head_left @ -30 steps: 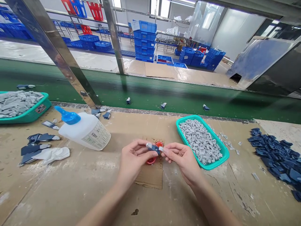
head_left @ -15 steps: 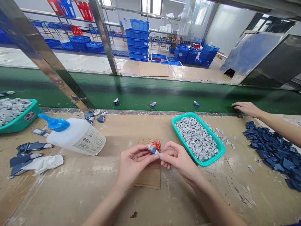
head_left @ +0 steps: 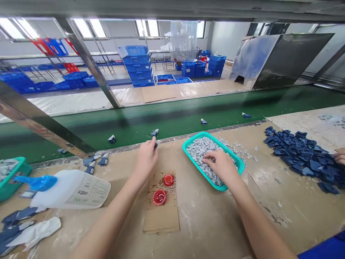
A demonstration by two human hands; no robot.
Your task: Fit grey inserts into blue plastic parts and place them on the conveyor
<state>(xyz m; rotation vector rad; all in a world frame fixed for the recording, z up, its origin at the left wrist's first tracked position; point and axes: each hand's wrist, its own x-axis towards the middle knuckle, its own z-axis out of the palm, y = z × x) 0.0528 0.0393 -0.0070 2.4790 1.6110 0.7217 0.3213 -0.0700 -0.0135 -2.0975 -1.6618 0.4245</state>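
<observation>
My left hand (head_left: 147, 156) is at the near edge of the green conveyor belt, its fingers closed on a small navy-and-grey plastic piece (head_left: 156, 145) that is mostly hidden by them. My right hand (head_left: 221, 164) reaches into a teal basket (head_left: 185, 151) full of small light-grey plastic pieces (head_left: 201, 145). Its thumb and fingertips are drawn together on the heap; whether a piece is between them I cannot make out. Two red caps, one (head_left: 168, 180) behind the other (head_left: 160, 197), rest on a stained cardboard strip (head_left: 161, 219) between my forearms. Red liquid shows in the nearer one.
A white bottle with a blue spout (head_left: 75, 189) leans at left, near a white cloth (head_left: 44, 232). Navy pieces (head_left: 299, 153) are heaped at right, where another person's hand (head_left: 340, 157) shows. Several joined pieces lie on the green belt (head_left: 178, 122). A metal post (head_left: 91, 68) rises beyond it.
My hands have parted from over the red caps. The left went forward to the belt with the navy-and-grey piece; the right moved into the teal basket. The other person's hand left the belt.
</observation>
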